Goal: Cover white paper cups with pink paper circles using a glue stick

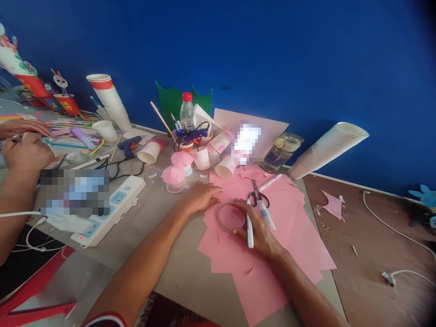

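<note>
My left hand [204,197] lies at the upper left edge of the pink paper sheets [289,254], fingers stretched out, holding nothing. In my right hand [262,231] a white marker pen [250,231] sits between the fingers, pointing down toward the sheets. Thumb and fingertips of that hand also grip the edge of a thin round ring [218,219] lying on the pink paper. Just beyond the right hand lie black-handled scissors [258,195], a glue tube [265,214] and another white pen [270,182].
Behind stand paper cups [201,158], two pink-topped cups [173,175], a glue gun [129,145] and a glass jar [282,152]. A tall cup stack [329,150] leans at right. A power strip [112,209] lies left, near a co-worker's hands [27,150].
</note>
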A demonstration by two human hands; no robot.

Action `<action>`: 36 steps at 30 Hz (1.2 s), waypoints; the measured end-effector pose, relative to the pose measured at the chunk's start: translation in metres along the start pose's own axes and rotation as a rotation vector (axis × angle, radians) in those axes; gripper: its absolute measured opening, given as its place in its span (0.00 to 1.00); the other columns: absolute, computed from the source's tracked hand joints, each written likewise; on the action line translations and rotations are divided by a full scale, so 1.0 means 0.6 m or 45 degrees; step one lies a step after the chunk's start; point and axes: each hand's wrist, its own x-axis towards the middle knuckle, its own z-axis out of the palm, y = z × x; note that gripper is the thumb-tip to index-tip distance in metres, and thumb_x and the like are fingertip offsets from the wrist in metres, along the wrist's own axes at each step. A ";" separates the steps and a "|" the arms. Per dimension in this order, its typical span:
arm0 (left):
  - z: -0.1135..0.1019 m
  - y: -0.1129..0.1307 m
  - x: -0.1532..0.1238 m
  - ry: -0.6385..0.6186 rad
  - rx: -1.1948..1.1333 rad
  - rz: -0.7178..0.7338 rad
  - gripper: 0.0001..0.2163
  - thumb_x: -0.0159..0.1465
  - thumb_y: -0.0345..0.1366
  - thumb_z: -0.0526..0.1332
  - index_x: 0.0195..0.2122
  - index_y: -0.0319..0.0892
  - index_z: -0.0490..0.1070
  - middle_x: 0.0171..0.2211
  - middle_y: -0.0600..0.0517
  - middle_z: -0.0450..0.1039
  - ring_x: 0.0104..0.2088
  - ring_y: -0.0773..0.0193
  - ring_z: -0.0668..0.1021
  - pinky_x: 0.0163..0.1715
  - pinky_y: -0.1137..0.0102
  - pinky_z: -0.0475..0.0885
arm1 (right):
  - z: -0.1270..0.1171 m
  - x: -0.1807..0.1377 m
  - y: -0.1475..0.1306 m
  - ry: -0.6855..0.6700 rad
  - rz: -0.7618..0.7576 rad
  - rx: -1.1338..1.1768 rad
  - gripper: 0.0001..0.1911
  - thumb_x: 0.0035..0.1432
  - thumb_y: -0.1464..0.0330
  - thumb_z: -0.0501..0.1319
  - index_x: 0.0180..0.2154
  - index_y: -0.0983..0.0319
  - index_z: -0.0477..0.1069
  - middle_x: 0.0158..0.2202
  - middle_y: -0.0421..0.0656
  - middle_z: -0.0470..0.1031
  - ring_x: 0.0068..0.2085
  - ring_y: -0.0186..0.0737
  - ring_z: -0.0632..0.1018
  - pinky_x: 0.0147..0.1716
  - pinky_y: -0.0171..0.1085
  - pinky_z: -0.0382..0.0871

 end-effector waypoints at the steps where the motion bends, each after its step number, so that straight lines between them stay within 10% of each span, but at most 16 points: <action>1: 0.000 0.000 0.000 -0.004 0.003 0.001 0.16 0.65 0.44 0.54 0.53 0.51 0.66 0.47 0.51 0.74 0.47 0.55 0.75 0.48 0.63 0.62 | 0.002 0.000 -0.001 -0.008 -0.023 -0.027 0.34 0.55 0.56 0.61 0.60 0.59 0.55 0.59 0.52 0.63 0.62 0.57 0.62 0.55 0.55 0.63; 36: 0.004 -0.002 0.004 -0.010 -0.008 -0.016 0.17 0.64 0.45 0.54 0.54 0.52 0.66 0.48 0.52 0.73 0.47 0.55 0.75 0.49 0.63 0.61 | -0.005 0.004 -0.002 0.029 0.073 0.060 0.34 0.55 0.57 0.62 0.60 0.57 0.53 0.62 0.51 0.60 0.61 0.54 0.64 0.55 0.54 0.63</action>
